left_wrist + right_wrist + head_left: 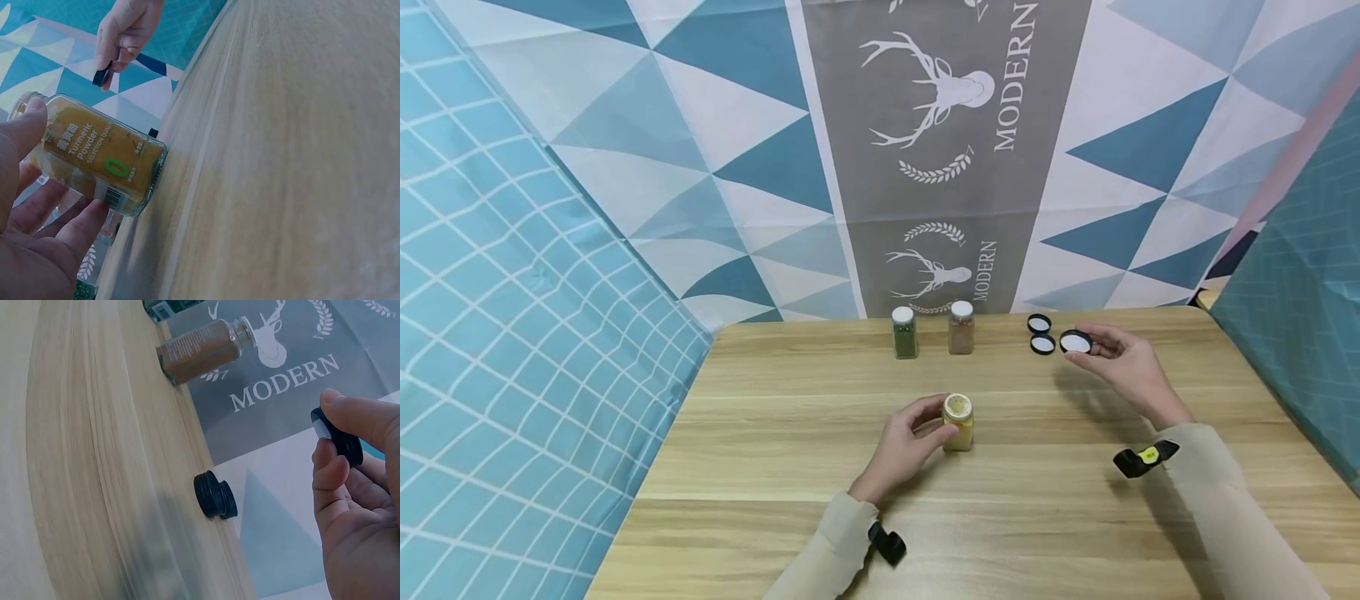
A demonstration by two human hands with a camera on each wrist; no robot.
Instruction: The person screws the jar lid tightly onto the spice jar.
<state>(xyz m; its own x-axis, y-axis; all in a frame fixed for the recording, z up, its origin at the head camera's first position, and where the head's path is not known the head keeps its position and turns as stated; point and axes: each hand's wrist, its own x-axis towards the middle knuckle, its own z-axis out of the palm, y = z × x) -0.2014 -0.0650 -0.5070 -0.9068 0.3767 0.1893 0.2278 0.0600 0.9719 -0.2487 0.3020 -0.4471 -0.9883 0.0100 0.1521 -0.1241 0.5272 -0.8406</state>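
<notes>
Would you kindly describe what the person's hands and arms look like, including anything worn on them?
The left hand and right hand are both ungloved. The left sleeve and right sleeve are long and plain beige. A small black unit is worn at the left wrist, and another at the right, with a yellow patch.

Head view: bright, evenly lit; pale sheen on the tabletop (760,450) just nearer than the turmeric jar (965,439); soft shadow right of the jar, beneath the right sleeve (1217,492). Wrist views: dimmer, bluish; left shows blurred grain right of the jar.
</notes>
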